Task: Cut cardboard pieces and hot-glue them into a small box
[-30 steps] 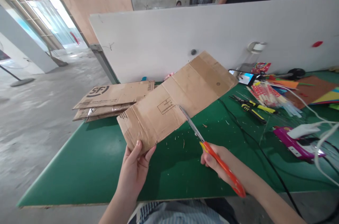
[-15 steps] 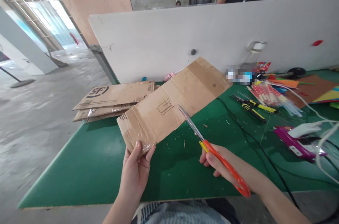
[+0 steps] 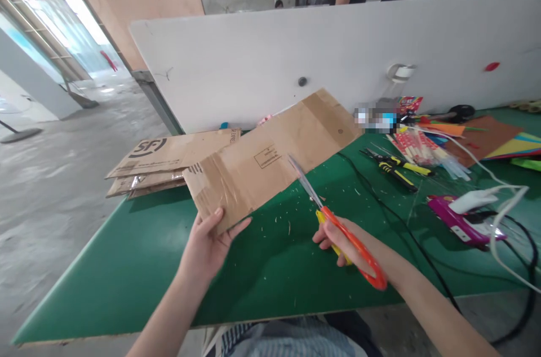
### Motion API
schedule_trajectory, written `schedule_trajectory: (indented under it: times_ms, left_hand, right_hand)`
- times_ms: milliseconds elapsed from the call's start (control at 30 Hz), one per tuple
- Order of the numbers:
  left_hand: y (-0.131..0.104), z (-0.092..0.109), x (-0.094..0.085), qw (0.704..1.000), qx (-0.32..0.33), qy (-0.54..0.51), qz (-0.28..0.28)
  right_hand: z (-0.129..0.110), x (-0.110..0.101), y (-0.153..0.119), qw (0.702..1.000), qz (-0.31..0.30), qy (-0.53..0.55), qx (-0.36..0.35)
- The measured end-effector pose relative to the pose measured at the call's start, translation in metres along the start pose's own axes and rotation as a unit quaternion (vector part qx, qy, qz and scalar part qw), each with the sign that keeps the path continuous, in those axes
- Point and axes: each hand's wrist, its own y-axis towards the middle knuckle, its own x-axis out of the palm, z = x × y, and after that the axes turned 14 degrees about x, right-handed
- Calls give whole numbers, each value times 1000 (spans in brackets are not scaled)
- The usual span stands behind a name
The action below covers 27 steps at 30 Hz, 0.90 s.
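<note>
A long brown cardboard piece point(image 3: 270, 157) is raised at a slant above the green table point(image 3: 160, 255). My left hand point(image 3: 213, 244) grips its lower left corner, thumb on the near face. In my right hand point(image 3: 338, 239) are scissors point(image 3: 359, 250) with one orange and one yellow handle. Their blades reach the lower edge of the cardboard near its middle, below a small printed box. Small scraps lie on the table beneath.
Folded cardboard point(image 3: 147, 163) is stacked at the left. Pliers point(image 3: 397, 171), colored sheets point(image 3: 486, 137) and a purple power strip point(image 3: 460, 224) with cables lie at the right. A white board point(image 3: 262, 58) stands behind; people are beyond it.
The view has shifted slightly right. The scissor handles have spread, showing more of the yellow one. My left hand and the cardboard's near corner have risen a little.
</note>
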Motion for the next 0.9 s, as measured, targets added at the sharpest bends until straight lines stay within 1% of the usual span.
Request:
schedule_trajectory:
  times_ms: [67, 133, 167, 233, 300, 367, 400, 467, 533, 600, 700, 800, 900]
  left_hand:
    - [28, 15, -1, 996, -49, 16, -69]
    - [60, 27, -1, 991, -80, 36, -105]
    - [75, 31, -1, 989, -88, 48, -111]
    - [100, 33, 2, 991, -74, 75, -87]
    - [115, 27, 6, 992, -49, 89, -74]
    - [121, 17, 9, 993, -22, 90, -77]
    - [122, 12, 10, 993, -8, 86, -82]
    - [121, 3, 9, 993, 13, 75, -93]
    - [119, -2, 5, 993, 27, 59, -101]
    - [119, -4, 0, 993, 26, 49, -108]
    - [121, -7, -9, 993, 6, 48, -103]
    - [122, -13, -13, 995, -12, 41, -87]
    - [120, -19, -13, 996, -20, 28, -85]
  right_hand:
    - [-3, -7, 8, 1000, 9, -2, -18]
    - [-8, -14, 18, 998, 32, -27, -46]
    - [-11, -17, 24, 996, 47, -44, -59]
    - [-17, -22, 37, 991, 80, -83, -72]
    - [-24, -27, 53, 983, 109, -123, -77]
    - [-29, -33, 68, 980, 119, -139, -81]
    - [-31, -37, 74, 982, 107, -133, -83]
    - [-34, -46, 83, 990, 47, -102, -84]
    - [-36, -55, 85, 994, -19, -74, -76]
    - [-38, -61, 84, 994, -52, -68, -72]
    - [-38, -64, 80, 991, -56, -83, -92]
    - [-36, -62, 80, 988, -35, -97, -115]
    - [-35, -59, 83, 987, -15, -106, -119]
